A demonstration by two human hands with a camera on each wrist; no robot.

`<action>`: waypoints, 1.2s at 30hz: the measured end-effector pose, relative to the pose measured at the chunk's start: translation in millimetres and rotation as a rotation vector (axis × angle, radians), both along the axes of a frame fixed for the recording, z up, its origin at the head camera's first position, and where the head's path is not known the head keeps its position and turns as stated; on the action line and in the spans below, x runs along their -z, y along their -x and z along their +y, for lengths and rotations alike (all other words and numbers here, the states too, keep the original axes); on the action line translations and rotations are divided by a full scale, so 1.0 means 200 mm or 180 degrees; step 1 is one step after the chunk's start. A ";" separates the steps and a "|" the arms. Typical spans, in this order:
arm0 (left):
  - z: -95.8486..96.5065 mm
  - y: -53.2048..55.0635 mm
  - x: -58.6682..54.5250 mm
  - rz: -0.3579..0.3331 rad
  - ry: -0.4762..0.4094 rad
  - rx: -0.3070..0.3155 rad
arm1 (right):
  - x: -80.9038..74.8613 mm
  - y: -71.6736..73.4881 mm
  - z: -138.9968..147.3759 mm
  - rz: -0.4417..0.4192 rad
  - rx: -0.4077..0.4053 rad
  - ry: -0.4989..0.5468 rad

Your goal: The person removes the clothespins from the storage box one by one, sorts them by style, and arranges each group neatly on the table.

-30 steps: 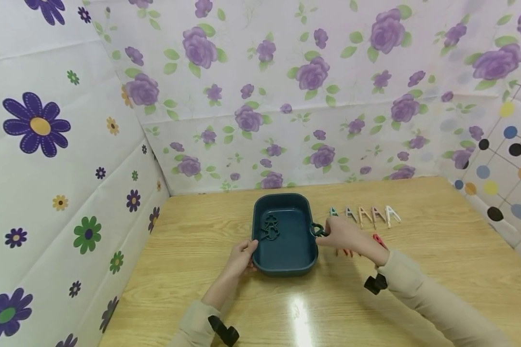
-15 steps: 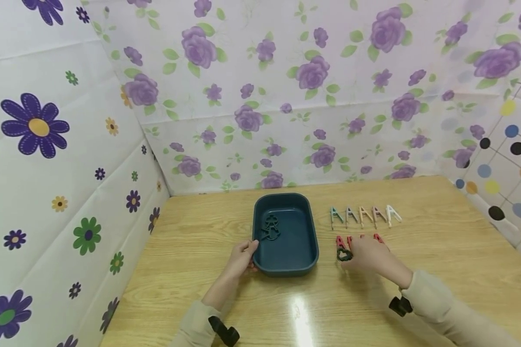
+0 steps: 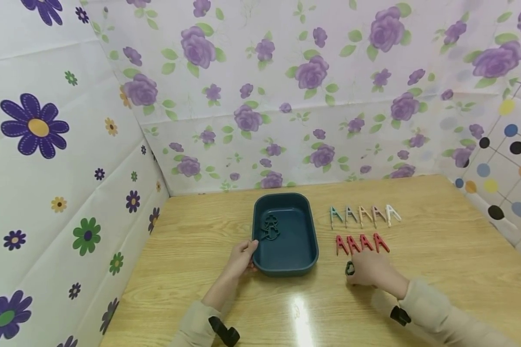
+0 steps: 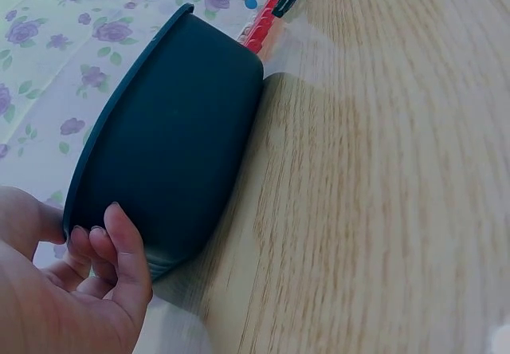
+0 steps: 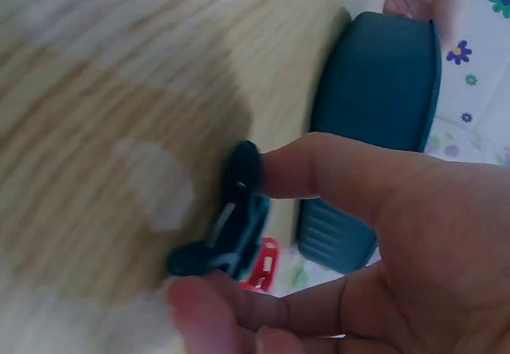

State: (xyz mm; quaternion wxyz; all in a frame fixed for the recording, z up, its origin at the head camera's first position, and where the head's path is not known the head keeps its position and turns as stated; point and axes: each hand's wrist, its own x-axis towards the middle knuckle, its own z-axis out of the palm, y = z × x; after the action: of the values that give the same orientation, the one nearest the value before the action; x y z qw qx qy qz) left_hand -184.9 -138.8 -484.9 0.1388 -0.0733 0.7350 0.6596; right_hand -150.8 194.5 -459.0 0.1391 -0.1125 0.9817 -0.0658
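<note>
My left hand [image 3: 239,260] grips the near left side of a dark teal tray [image 3: 286,272], thumb at the rim and fingers curled against the outer wall, as the left wrist view also shows. Inside the tray, dark green clothespins [image 3: 271,233] lie by the left wall, hard to tell apart. Right of the tray, my right hand [image 3: 375,271] pinches a dark green clothespin [image 5: 235,218] between thumb and fingers, low over the table. Just beyond that hand lies a row of several red clothespins [image 3: 365,242].
Behind the red row, several clothespins in teal, grey, tan, mauve and white [image 3: 391,215] form a second row. The wooden table [image 3: 199,221] meets flower-printed cloth walls [image 3: 243,144] at the back and left. Light glares on its front part.
My right hand has moved from the tray's right edge, rightward and toward me past the red row, carrying the green clothespin. My left hand and the tray have stayed put.
</note>
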 end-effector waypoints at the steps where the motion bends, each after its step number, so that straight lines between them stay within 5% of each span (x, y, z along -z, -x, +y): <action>1: 0.00 0.00 0.00 -0.0001 0.0001 -0.0007 | 0.00 0.00 0.00 0.0009 0.0007 0.0042; 18: 0.00 0.00 -0.01 -0.0025 -0.0045 -0.0005 | -0.24 0.13 -0.17 0.0196 -0.0218 0.0087; 36: 0.01 0.00 0.00 0.0006 -0.0066 -0.0022 | -0.31 0.18 -0.35 0.0262 -0.0251 0.0113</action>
State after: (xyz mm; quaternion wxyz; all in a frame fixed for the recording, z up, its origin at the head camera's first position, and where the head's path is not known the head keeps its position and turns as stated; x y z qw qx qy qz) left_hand -184.4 -137.4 -485.8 0.1366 -0.0738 0.7280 0.6677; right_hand -187.7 125.3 -396.7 0.0990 -0.1562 0.9800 -0.0730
